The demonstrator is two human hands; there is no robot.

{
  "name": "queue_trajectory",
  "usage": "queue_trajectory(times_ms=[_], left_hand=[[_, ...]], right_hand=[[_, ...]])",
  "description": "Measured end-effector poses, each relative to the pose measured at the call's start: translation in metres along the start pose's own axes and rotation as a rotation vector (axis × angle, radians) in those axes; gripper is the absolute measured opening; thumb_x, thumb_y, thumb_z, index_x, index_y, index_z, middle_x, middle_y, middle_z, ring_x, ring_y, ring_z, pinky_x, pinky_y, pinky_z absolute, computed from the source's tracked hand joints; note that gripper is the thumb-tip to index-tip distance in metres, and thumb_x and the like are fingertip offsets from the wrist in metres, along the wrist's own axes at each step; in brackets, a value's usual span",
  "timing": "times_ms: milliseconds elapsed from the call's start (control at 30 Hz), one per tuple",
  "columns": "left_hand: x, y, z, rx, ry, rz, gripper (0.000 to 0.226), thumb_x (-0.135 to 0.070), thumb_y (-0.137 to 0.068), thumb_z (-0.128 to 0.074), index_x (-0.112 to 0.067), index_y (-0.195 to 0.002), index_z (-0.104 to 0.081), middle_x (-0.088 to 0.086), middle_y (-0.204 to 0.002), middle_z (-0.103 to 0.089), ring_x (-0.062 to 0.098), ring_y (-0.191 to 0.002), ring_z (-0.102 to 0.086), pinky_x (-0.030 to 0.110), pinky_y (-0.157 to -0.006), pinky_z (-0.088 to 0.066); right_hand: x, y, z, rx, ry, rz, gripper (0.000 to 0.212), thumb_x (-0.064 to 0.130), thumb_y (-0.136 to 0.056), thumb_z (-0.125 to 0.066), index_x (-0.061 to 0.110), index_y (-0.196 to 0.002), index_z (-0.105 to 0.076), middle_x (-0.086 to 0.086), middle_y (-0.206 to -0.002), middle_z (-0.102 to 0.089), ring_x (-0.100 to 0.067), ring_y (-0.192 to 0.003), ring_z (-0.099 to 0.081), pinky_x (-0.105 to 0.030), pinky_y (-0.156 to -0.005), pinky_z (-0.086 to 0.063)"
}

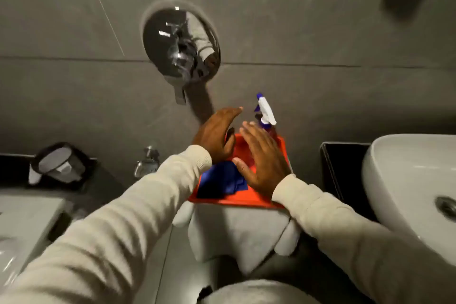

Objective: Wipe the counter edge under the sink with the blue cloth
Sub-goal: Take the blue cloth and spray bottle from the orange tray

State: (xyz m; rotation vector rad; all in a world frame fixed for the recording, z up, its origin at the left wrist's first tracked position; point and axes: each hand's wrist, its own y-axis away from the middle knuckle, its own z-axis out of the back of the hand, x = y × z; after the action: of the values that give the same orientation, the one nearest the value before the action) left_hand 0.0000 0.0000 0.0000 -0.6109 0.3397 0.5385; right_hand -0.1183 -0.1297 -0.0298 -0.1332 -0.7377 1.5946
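Observation:
A blue cloth (220, 181) lies crumpled in a red tray (249, 201) that rests on a grey-white stand in the middle of the view. My left hand (217, 134) hovers over the tray's far left side, fingers together and extended, holding nothing. My right hand (262, 158) is spread flat above the tray, just right of the cloth, its thumb near the cloth's edge. A spray bottle (266, 113) with a white and blue trigger head stands at the tray's far right corner. The white sink (407, 190) sits on a dark counter (343, 168) at the right.
A round chrome wall fitting (180, 44) juts from the grey tiled wall above the tray. A small bin with a white liner (59, 163) and a chrome valve (146, 161) are at the left. A white fixture (24, 227) fills the lower left.

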Motion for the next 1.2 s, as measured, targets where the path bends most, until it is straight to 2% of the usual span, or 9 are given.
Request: queue_trajectory(times_ms=[133,267,367,500,633,867,1000,1067,1200], left_hand=[[0.036,0.025,-0.033,0.492,-0.014,0.351,0.069,-0.004,-0.075,-0.049,-0.012,-0.142,-0.033,0.017,-0.149,-0.038,0.031,-0.138,-0.036,0.038,-0.114,-0.029],[0.065,0.030,-0.062,0.872,-0.033,0.456,0.082,-0.011,-0.075,-0.062,-0.011,-0.144,-0.019,0.020,-0.147,-0.036,0.034,-0.131,-0.043,0.037,-0.108,-0.036],[0.074,0.021,-0.074,1.025,-0.121,0.391,0.080,-0.018,-0.073,-0.067,-0.013,-0.142,-0.026,0.016,-0.141,-0.046,0.035,-0.126,-0.048,0.039,-0.105,-0.040],[0.075,0.007,-0.085,1.098,-0.390,0.214,0.068,-0.025,-0.069,-0.069,-0.014,-0.131,-0.043,0.016,-0.129,-0.053,0.040,-0.117,-0.051,0.047,-0.096,-0.047],[0.084,0.000,-0.084,1.159,-0.354,0.232,0.043,-0.027,-0.070,-0.072,-0.012,-0.109,-0.062,0.014,-0.113,-0.066,0.034,-0.106,-0.061,0.033,-0.086,-0.047],[0.073,0.000,-0.047,0.837,-0.048,0.402,0.041,-0.035,-0.057,-0.062,-0.007,-0.088,-0.067,0.017,-0.090,-0.071,0.031,-0.085,-0.064,0.034,-0.074,-0.049],[0.068,0.004,-0.024,0.527,0.574,0.671,0.027,-0.026,-0.051,-0.073,-0.021,-0.074,-0.061,-0.008,-0.069,-0.067,0.009,-0.065,-0.060,0.024,-0.066,-0.050],[0.060,0.008,-0.018,0.391,0.867,0.782,0.030,-0.010,-0.057,-0.077,-0.017,-0.083,-0.065,-0.013,-0.068,-0.073,0.002,-0.067,-0.066,0.017,-0.066,-0.053],[0.042,0.014,-0.019,0.242,1.382,0.939,0.029,-0.007,-0.080,-0.061,-0.001,-0.109,-0.063,0.006,-0.089,-0.076,0.019,-0.083,-0.072,0.027,-0.073,-0.058]], right_hand=[[-0.015,0.030,-0.033,0.138,-0.054,-0.125,0.052,0.036,-0.087,-0.053,0.002,-0.126,-0.058,-0.018,-0.127,-0.065,-0.034,-0.120,-0.060,-0.034,-0.108,-0.036],[-0.038,0.026,-0.035,-0.143,-0.129,-0.309,0.031,0.031,-0.081,-0.063,0.005,-0.098,-0.063,-0.016,-0.096,-0.067,-0.035,-0.088,-0.063,-0.043,-0.080,-0.052],[-0.058,0.000,-0.034,-0.273,-0.156,-0.517,0.048,0.040,-0.074,-0.071,0.003,-0.100,-0.056,-0.017,-0.098,-0.060,-0.035,-0.089,-0.059,-0.044,-0.079,-0.050],[-0.083,-0.041,-0.038,-0.213,-0.397,-0.673,0.071,0.044,-0.067,-0.082,0.015,-0.123,-0.050,-0.007,-0.117,-0.066,-0.021,-0.104,-0.065,-0.040,-0.093,-0.054],[-0.093,-0.069,-0.047,-0.240,-0.405,-0.560,0.039,0.036,-0.080,-0.073,0.014,-0.110,-0.061,-0.006,-0.100,-0.072,-0.025,-0.093,-0.069,-0.040,-0.086,-0.055],[-0.089,-0.088,-0.041,-0.195,-0.368,-0.400,0.026,0.027,-0.087,-0.056,0.008,-0.103,-0.064,-0.018,-0.092,-0.068,-0.035,-0.085,-0.066,-0.052,-0.077,-0.054],[-0.070,-0.113,0.006,-0.062,-0.628,-0.321,0.030,0.017,-0.084,-0.058,0.031,-0.110,-0.066,-0.011,-0.103,-0.072,-0.030,-0.089,-0.070,-0.054,-0.082,-0.057],[-0.059,-0.121,0.034,0.130,-0.804,-0.339,0.041,0.007,-0.085,-0.059,0.031,-0.117,-0.064,-0.008,-0.104,-0.072,-0.019,-0.079,-0.070,-0.040,-0.074,-0.060],[-0.047,-0.112,0.067,0.645,-0.711,-0.294,0.055,-0.002,-0.082,-0.064,0.023,-0.130,-0.053,0.005,-0.115,-0.067,0.010,-0.093,-0.063,-0.002,-0.078,-0.047]])
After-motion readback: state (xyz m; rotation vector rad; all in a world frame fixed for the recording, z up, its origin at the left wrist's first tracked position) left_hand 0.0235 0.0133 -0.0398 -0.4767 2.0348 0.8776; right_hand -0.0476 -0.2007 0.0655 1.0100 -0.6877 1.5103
